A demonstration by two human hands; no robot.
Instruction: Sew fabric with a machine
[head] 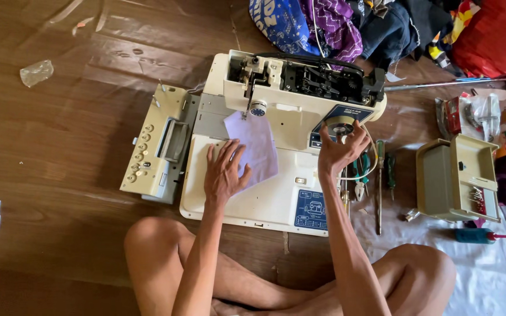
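A cream sewing machine [276, 202] stands on the brown floor with its top cover off and its mechanism exposed. A pale lilac piece of cloth [259, 140] lies on its bed under the needle area. My left hand [225, 172] rests flat on the bed, fingers spread, touching the cloth's left edge. My right hand [339, 151] grips the round handwheel [341, 126] at the machine's right end.
The removed cream cover [156, 143] lies left of the machine. Screwdrivers and pliers [373, 175] lie to the right, beside a beige accessory box [455, 178] and a blue oil bottle [475, 235]. Piled clothes [382, 23] sit behind. My bare knees frame the foreground.
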